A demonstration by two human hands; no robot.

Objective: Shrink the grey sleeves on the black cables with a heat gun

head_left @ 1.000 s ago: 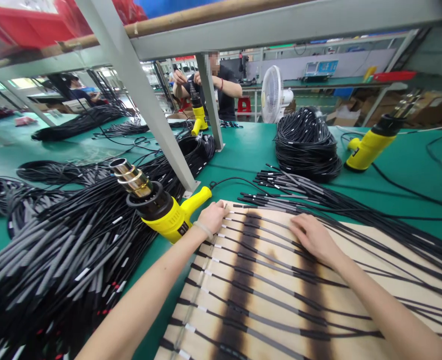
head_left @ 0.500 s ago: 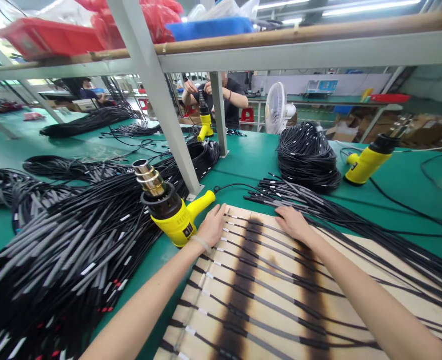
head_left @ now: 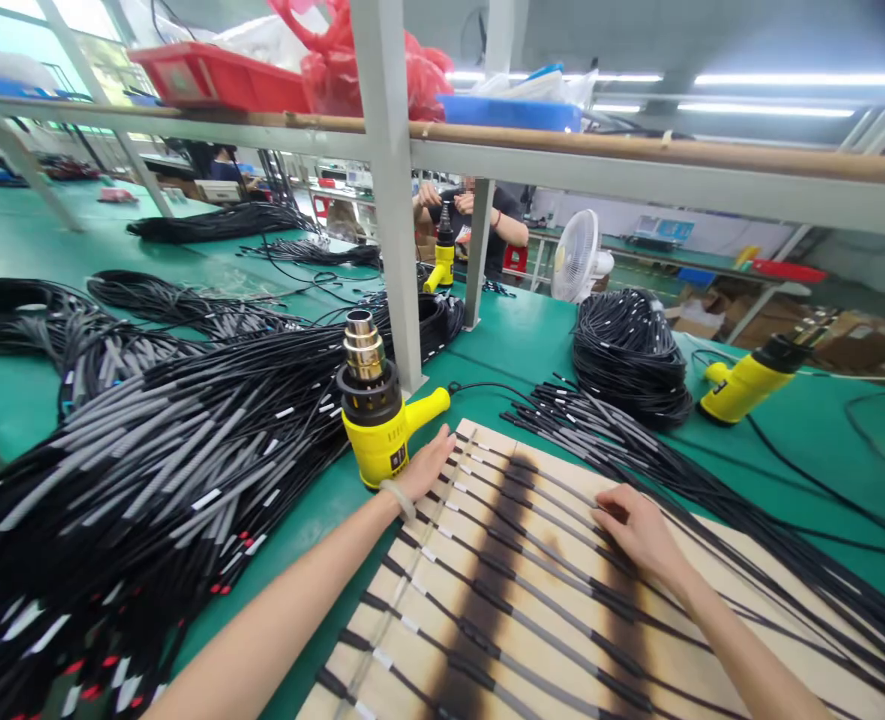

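A pale wooden board (head_left: pixel 562 450) with two dark scorched bands lies in front of me. Several black cables with grey sleeves (head_left: pixel 543 603) run across it side by side, their tips at a clear strip along the left edge. My left hand (head_left: pixel 431 465), fingers stretched out, rests on that edge over the tips of the farthest cables. Over the right scorched band, my right hand (head_left: pixel 641 530) has thumb and forefinger closed on one of the far cables. Just left of my left hand, a yellow heat gun (head_left: pixel 374 440) stands nozzle up.
A large heap of cables (head_left: pixel 209 430) covers the left side. Beyond the board lie loose cables (head_left: pixel 584 425), a coiled bundle (head_left: pixel 629 355) and another heat gun (head_left: pixel 749 385). A shelf post (head_left: pixel 393 200) rises ahead. A co-worker (head_left: pixel 506 225) and a fan (head_left: pixel 577 255) are behind.
My right hand has moved right and nearer along the cables, its fingers now bent into a pinch. My left hand stays at the board's left edge. The camera view has tilted up and turned left.
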